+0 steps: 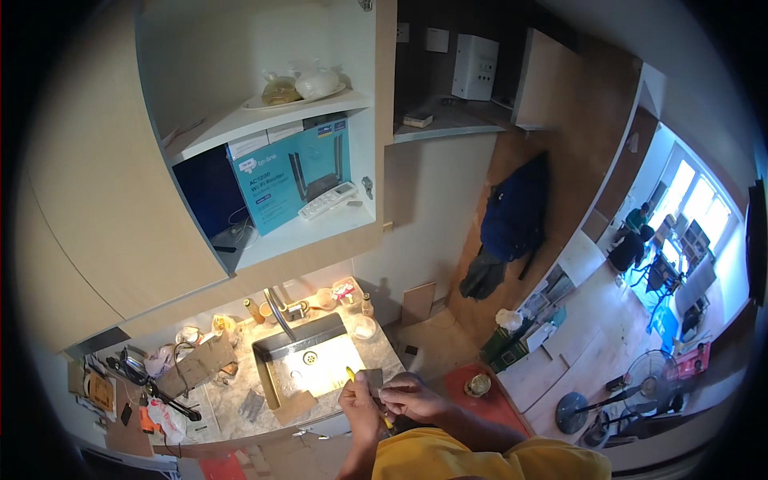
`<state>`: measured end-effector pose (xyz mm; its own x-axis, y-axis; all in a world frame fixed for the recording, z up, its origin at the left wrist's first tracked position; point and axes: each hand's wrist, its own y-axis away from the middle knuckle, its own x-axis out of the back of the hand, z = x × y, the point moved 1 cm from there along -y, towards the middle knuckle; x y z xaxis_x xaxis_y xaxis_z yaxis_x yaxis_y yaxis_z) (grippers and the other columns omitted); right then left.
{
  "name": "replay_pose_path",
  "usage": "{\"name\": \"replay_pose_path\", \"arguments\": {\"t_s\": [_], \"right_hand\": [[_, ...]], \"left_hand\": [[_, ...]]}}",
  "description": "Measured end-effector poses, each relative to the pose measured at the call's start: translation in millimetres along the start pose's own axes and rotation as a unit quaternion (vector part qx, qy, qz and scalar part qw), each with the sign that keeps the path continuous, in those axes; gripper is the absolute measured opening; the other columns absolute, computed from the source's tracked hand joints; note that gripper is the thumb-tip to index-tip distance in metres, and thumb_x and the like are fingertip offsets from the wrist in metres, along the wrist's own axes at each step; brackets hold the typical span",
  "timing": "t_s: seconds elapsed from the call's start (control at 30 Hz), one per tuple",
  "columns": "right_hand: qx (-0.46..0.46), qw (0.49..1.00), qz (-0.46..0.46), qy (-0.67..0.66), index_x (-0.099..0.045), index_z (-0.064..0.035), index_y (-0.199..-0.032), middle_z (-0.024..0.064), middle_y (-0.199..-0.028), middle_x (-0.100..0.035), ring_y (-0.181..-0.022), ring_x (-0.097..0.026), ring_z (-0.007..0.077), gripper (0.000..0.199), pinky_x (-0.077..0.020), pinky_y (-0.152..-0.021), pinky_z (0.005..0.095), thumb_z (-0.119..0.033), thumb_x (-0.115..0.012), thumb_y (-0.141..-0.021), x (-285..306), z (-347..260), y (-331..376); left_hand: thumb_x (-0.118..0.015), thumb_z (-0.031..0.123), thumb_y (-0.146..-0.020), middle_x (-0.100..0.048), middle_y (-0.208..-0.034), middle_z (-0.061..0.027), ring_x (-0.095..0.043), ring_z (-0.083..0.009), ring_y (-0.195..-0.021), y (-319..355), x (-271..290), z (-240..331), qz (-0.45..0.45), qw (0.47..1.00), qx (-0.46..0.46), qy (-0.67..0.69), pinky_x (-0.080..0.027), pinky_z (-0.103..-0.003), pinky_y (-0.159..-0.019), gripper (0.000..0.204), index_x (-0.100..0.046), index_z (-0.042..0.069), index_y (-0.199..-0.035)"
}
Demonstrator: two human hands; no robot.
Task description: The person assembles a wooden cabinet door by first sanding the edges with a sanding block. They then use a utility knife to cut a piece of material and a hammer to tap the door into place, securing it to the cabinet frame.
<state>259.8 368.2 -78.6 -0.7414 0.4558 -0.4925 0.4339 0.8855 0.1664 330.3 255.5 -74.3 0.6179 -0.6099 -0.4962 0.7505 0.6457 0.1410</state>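
Note:
My left hand (358,406) and my right hand (408,397) meet close together over the front right edge of a small steel sink (282,346). A thin yellow-handled tool (352,374) sticks up from my left hand, and a yellow bit shows again below the hands. My right hand's fingers pinch toward the same spot, next to a small dark flat piece (373,377); what they grip is too small to tell. Yellow sleeves (448,456) cover my arms at the lower edge.
An open wall cupboard (272,120) holds a teal box (294,172), a white remote and bagged items on a plate. Bottles, cables, cardboard and tools crowd the marble counter (232,400). A dark jacket (512,216) hangs right. A standing fan (648,376) and people sit far right.

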Motion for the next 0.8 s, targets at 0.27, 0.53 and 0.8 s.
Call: {"name": "replay_pose_path", "arguments": {"t_s": [0.27, 0.53, 0.8], "right_hand": [[0.059, 0.984, 0.117, 0.123, -0.062, 0.0001, -0.094, 0.0032, -0.077, -0.06, -0.077, -0.061, 0.0085, 0.023, -0.0547, -0.066, 0.0272, -0.019, -0.054, -0.105, 16, 24, 4], [0.078, 0.927, 0.224, 0.29, -0.062, -0.0006, -0.093, 0.0012, -0.074, -0.064, -0.068, -0.061, 0.0058, 0.023, -0.0515, -0.064, 0.0236, -0.022, -0.061, -0.102, -6, 5, -4], [0.106, 0.93, 0.26, 0.236, -0.06, -0.0009, -0.092, -0.0015, -0.075, -0.055, -0.071, -0.048, 0.0069, 0.02, -0.043, -0.064, 0.0256, -0.018, -0.059, -0.102, -15, 18, -12]], "left_hand": [[-0.037, 0.049, -0.108, -0.061, -0.083, -0.0057, -0.058, -0.0124, -0.06, -12, 14, -17, -0.053, 0.989, 0.131, -0.046, -0.049, -0.025, -0.05, 0.05, -0.058, 0.003, -0.107], [-0.04, 0.047, -0.108, -0.062, -0.091, -0.0037, -0.056, -0.0104, -0.076, -21, 14, -18, -0.036, 0.988, 0.101, -0.109, -0.048, -0.025, -0.062, 0.052, -0.062, 0.0, -0.114], [-0.051, 0.041, -0.105, -0.066, -0.077, -0.005, -0.059, -0.0108, -0.064, -19, 19, -13, 0.045, 0.988, 0.087, 0.121, -0.051, -0.025, -0.063, 0.042, -0.065, 0.003, -0.093]]}}
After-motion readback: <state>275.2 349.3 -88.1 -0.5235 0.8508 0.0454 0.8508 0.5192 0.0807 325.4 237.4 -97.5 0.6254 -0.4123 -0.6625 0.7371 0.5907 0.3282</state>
